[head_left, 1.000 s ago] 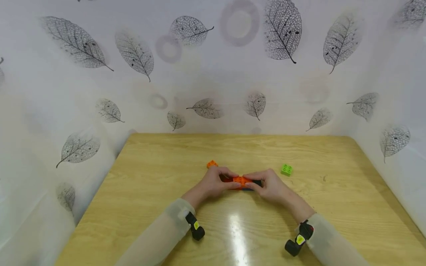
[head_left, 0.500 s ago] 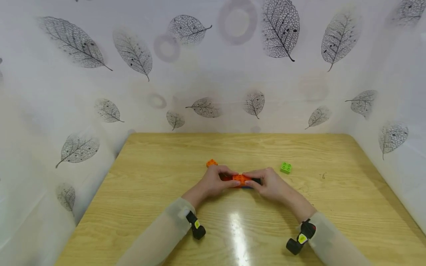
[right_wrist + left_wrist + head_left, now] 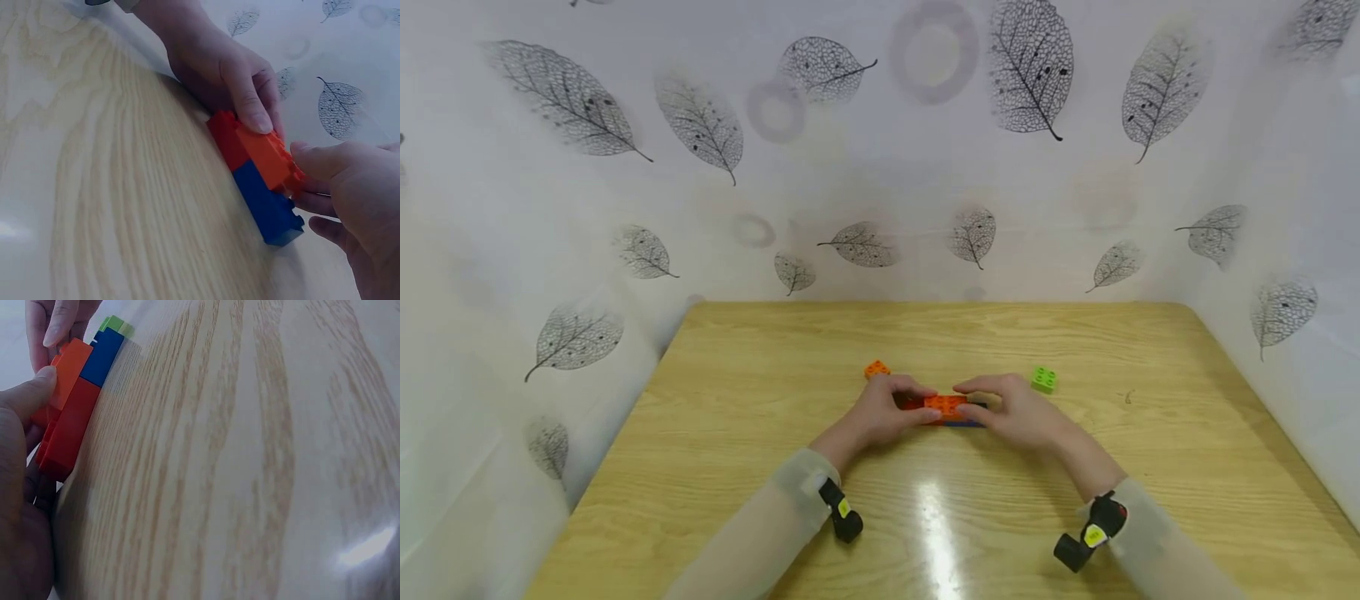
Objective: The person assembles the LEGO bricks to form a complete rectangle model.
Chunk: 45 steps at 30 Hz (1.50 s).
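In the head view an orange toy building brick (image 3: 946, 405) lies on top of a red brick (image 3: 73, 428) and a blue brick (image 3: 261, 203), which stand end to end on the table. The orange one bridges their joint. My left hand (image 3: 883, 408) pinches the orange brick, thumb on the near side and fingers behind. Close to its right end is my right hand (image 3: 1026, 412), thumb and fingers spread apart around that end without gripping it. Studs on the blue brick's outer end show in the right wrist view.
A loose orange brick (image 3: 876, 368) sits just behind my left hand. To the right, beyond my right hand, lies a small green brick (image 3: 1044, 380). The wooden table (image 3: 775, 350) meets a leaf-patterned cloth (image 3: 880, 167) at its back and sides.
My right hand has let go of the orange brick and shifted slightly right, its fingers spreading. My left hand and the joined bricks have stayed in place.
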Available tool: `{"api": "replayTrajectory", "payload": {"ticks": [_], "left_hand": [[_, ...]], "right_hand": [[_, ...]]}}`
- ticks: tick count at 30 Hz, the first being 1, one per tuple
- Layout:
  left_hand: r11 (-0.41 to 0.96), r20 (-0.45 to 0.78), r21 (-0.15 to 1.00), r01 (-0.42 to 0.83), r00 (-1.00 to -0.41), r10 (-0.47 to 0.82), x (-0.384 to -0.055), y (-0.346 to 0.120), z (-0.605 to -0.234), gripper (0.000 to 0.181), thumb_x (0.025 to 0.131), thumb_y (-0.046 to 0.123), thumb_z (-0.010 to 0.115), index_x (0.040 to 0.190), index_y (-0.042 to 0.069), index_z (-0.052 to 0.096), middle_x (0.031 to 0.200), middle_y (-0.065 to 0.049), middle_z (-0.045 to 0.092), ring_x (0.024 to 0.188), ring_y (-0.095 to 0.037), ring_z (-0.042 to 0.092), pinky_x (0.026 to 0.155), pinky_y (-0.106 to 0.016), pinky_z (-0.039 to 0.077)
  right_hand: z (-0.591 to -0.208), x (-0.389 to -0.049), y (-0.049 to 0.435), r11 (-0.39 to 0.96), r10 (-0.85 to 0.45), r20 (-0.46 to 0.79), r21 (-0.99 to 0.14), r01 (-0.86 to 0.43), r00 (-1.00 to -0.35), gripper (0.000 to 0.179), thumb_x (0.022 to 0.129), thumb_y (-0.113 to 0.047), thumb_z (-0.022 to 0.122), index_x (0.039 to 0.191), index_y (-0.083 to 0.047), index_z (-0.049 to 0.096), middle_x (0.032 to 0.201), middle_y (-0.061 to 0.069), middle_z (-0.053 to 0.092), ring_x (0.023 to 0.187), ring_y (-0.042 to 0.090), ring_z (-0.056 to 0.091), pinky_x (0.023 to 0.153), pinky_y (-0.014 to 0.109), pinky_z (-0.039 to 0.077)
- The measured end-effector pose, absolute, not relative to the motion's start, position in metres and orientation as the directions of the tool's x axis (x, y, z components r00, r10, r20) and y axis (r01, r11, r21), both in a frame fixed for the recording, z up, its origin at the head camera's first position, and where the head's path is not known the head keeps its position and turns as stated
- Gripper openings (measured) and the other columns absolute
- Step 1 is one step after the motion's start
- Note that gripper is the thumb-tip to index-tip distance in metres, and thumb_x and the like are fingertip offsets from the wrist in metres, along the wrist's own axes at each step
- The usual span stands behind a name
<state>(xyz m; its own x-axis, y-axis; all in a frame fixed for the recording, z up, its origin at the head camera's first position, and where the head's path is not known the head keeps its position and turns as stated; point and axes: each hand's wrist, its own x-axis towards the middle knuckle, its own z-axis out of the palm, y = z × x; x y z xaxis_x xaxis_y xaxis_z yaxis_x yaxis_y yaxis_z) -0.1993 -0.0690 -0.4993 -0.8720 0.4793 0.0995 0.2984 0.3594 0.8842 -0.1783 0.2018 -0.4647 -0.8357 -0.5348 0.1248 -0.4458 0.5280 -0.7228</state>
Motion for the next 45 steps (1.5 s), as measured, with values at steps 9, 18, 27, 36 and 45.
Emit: {"api": "replayTrajectory", "payload": {"ticks": [9,18,27,36,45], "left_hand": [[0.381,0.098,0.872,0.307,-0.873,0.479,-0.201,-0.068,-0.502,0.031,0.090,0.033,0.088,0.118,0.022,0.082,0.107,0.014,0.074,0.102,-0.008,0.067,0.096,-0.033,0.053],[0.385,0.085,0.875,0.295,-0.874,0.478,-0.200,-0.069,-0.503,0.031,0.090,0.034,0.088,0.119,0.023,0.082,0.109,0.014,0.074,0.103,-0.008,0.067,0.096,-0.033,0.053],[0.376,0.091,0.878,0.297,-0.874,0.477,-0.200,-0.070,-0.503,0.030,0.090,0.034,0.088,0.118,0.024,0.082,0.106,0.015,0.074,0.100,-0.008,0.067,0.092,-0.032,0.054],[0.375,0.083,0.881,0.288,-0.876,0.476,-0.199,-0.070,-0.502,0.030,0.090,0.035,0.088,0.118,0.023,0.082,0.105,0.015,0.074,0.099,-0.008,0.067,0.092,-0.032,0.054],[0.380,0.078,0.881,0.282,-0.879,0.470,-0.197,-0.069,-0.502,0.030,0.091,0.037,0.087,0.118,0.025,0.082,0.105,0.016,0.073,0.101,-0.008,0.066,0.095,-0.033,0.053]], "right_hand": [[-0.458,-0.188,0.234,0.532,-0.464,0.270,-0.677,-0.509,-0.844,0.035,0.097,-0.011,0.080,0.130,-0.002,0.073,0.131,0.013,0.072,0.125,0.037,0.065,0.104,0.057,0.051],[-0.464,-0.196,0.265,0.626,-0.315,0.327,-0.633,-0.455,-0.891,0.034,0.098,-0.012,0.079,0.129,-0.001,0.073,0.131,0.017,0.071,0.124,0.042,0.063,0.103,0.063,0.048],[-0.473,-0.197,0.284,0.680,-0.238,0.218,-0.659,-0.322,-0.947,0.040,0.100,-0.024,0.077,0.134,-0.002,0.071,0.137,0.018,0.067,0.131,0.044,0.057,0.109,0.065,0.043],[-0.479,-0.195,0.299,0.711,-0.211,0.147,-0.655,-0.255,-0.966,0.047,0.100,-0.031,0.078,0.135,-0.001,0.070,0.137,0.022,0.066,0.134,0.048,0.053,0.112,0.068,0.037],[-0.486,-0.190,0.308,0.732,-0.221,0.146,-0.629,-0.263,-0.964,0.050,0.098,-0.030,0.080,0.134,0.003,0.068,0.135,0.026,0.064,0.131,0.050,0.054,0.111,0.068,0.037]]}}
